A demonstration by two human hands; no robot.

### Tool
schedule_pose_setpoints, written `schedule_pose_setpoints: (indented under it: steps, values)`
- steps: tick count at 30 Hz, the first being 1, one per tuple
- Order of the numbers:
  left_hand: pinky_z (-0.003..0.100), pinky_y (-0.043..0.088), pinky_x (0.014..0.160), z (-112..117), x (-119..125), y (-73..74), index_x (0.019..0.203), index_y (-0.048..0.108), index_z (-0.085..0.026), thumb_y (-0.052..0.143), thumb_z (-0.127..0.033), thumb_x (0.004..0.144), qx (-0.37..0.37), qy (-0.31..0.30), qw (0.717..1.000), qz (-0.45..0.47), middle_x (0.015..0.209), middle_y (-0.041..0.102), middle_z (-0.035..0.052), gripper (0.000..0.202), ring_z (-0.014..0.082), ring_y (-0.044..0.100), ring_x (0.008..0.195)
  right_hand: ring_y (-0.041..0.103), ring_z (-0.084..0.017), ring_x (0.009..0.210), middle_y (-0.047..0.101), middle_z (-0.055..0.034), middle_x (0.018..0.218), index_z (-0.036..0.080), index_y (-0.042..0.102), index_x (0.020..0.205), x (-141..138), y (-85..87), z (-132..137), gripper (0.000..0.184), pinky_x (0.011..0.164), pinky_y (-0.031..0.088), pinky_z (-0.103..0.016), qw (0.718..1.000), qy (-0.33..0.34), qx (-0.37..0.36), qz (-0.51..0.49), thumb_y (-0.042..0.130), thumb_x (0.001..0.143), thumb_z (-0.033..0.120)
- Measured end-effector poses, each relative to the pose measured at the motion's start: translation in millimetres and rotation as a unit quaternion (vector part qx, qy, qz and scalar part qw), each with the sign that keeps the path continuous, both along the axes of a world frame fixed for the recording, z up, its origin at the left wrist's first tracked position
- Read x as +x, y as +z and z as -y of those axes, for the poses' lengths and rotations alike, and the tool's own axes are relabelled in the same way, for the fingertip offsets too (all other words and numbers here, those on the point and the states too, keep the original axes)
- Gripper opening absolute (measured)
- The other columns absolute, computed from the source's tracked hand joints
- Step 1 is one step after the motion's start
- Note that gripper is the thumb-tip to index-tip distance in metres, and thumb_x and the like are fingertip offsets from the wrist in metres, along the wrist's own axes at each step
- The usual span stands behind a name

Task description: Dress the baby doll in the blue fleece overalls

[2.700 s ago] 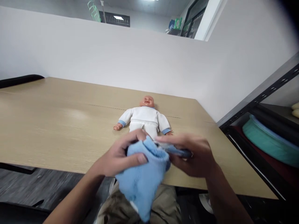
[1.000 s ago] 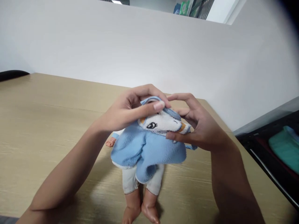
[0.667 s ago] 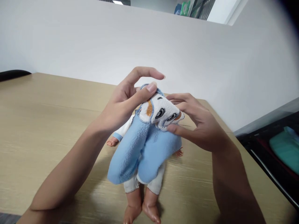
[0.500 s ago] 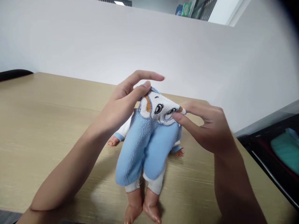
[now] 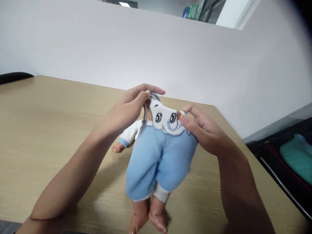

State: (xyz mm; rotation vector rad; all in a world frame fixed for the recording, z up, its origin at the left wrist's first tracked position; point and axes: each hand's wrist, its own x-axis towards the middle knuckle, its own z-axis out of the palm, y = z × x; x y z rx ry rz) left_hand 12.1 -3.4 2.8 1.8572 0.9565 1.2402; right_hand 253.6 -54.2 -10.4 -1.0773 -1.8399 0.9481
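Blue garment [image 5: 161,156], narrower and aslant half a second earlier, now spreads wide and nearly level between the hands, its leg on the right swung outward. From left to right, as seen by a bystander: the left hand [image 5: 129,107] pinches one upper corner of the white bib [image 5: 165,118] between thumb and fingers, the index finger extended free. Beneath lies the doll [image 5: 138,211], in the right half of the surface [image 5: 60,130], one sleeved arm pointing toward its left edge, the feet toward its near edge. The garment hangs over the torso; whether it touches cannot be told. The right hand [image 5: 207,133] pinches the opposite corner, thumb in front, remaining fingers loosely curled. Likely faults: only the corners are gripped, so a slipping pinch would let the bib fold; uneven pulling could twist the legs; a low hem might catch the feet.
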Motion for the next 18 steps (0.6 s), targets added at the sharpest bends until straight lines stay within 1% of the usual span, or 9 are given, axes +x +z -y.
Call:
schedule_pose_setpoints:
  steps: [1,2,4,6,8,10,13,16,18]
  values:
    - [0.035,0.057,0.088,-2.6,-1.2,-0.2,0.121,0.079,-0.021,0.05,-0.037,0.106,-0.014,-0.013,1.0,0.011,0.093,0.072,0.0054,0.036,0.0218,0.068,0.09,0.063,-0.014,0.061,0.071,0.0046,0.08,0.029,0.053,0.109,1.0,-1.1,-1.7,0.027,0.053,0.048,-0.023,0.999,0.022,-0.022,-0.012,0.064,0.105,0.052]
    - [0.035,0.057,0.088,-4.8,-2.3,-0.3,0.121,0.078,-0.02,0.053,-0.041,0.105,-0.028,-0.023,0.999,0.019,0.093,0.072,0.0059,0.036,0.0219,0.068,0.09,0.067,-0.015,0.07,0.073,0.0026,0.088,0.029,0.053,0.112,1.6,-2.0,-2.9,0.028,0.059,0.052,-0.024,0.999,0.033,-0.018,-0.022,0.07,0.102,0.049]
    - [0.036,0.058,0.091,-7.4,-3.9,0.4,0.121,0.077,-0.019,0.06,-0.048,0.103,-0.041,-0.035,0.998,0.028,0.1,0.073,0.0072,0.039,0.0224,0.069,0.095,0.072,-0.018,0.089,0.073,-0.0008,0.104,0.028,0.057,0.114,1.7,-2.9,-3.8,0.033,0.074,0.059,-0.027,0.997,0.027,0.047,-0.047,0.081,0.095,0.039]
    - [0.038,0.057,0.095,-7.6,-5.6,2.2,0.12,0.076,-0.018,0.065,-0.055,0.1,-0.032,-0.034,0.999,0.028,0.108,0.074,0.0088,0.043,0.0235,0.069,0.101,0.071,-0.019,0.1,0.07,-0.0011,0.11,0.029,0.061,0.114,0.9,-3.0,-3.5,0.034,0.083,0.06,-0.028,0.989,0.015,0.123,-0.083,0.086,0.09,0.029]
    - [0.039,0.056,0.099,-6.4,-8.5,4.8,0.115,0.076,-0.018,0.068,-0.062,0.098,-0.016,-0.031,0.999,-0.001,0.11,0.075,0.0097,0.047,0.0251,0.068,0.105,0.069,-0.017,0.102,0.068,0.0001,0.112,0.031,0.063,0.116,0.3,-2.5,-2.9,0.038,0.085,0.061,-0.027,0.978,0.009,0.172,-0.119,0.086,0.087,0.021]
    - [0.042,0.055,0.101,-5.6,-13.0,7.2,0.106,0.076,-0.02,0.068,-0.067,0.096,-0.003,-0.032,0.997,-0.07,0.106,0.074,0.0089,0.049,0.0272,0.068,0.106,0.068,-0.015,0.099,0.066,0.0016,0.112,0.033,0.065,0.118,0.6,-2.0,-2.6,0.041,0.082,0.061,-0.024,0.97,0.006,0.198,-0.142,0.085,0.086,0.016]
    - [0.046,0.051,0.11,-7.6,-20.2,8.4,0.098,0.076,-0.022,0.069,-0.07,0.093,0.035,-0.041,0.984,-0.171,0.11,0.073,0.008,0.048,0.0317,0.064,0.118,0.067,-0.015,0.096,0.065,0.0024,0.111,0.034,0.066,0.119,2.2,-2.6,-4.4,0.044,0.08,0.062,-0.024,0.964,0.002,0.218,-0.152,0.085,0.085,0.015]
    - [0.046,0.051,0.114,-13.0,-24.6,5.6,0.11,0.077,-0.025,0.072,-0.065,0.093,0.059,-0.103,0.978,-0.173,0.128,0.072,0.0077,0.044,0.0332,0.06,0.131,0.068,-0.017,0.097,0.065,0.0018,0.11,0.035,0.065,0.118,2.7,-4.8,-7.8,0.041,0.082,0.063,-0.027,0.963,-0.02,0.216,-0.158,0.086,0.085,0.022]
    - [0.043,0.057,0.106,-17.5,-25.4,2.2,0.12,0.075,-0.026,0.076,-0.06,0.092,0.026,-0.194,0.969,-0.148,0.126,0.074,0.008,0.044,0.0319,0.066,0.125,0.069,-0.018,0.1,0.067,0.0014,0.11,0.035,0.065,0.119,3.1,-5.3,-9.5,0.04,0.085,0.063,-0.029,0.964,-0.04,0.203,-0.166,0.087,0.087,0.028]
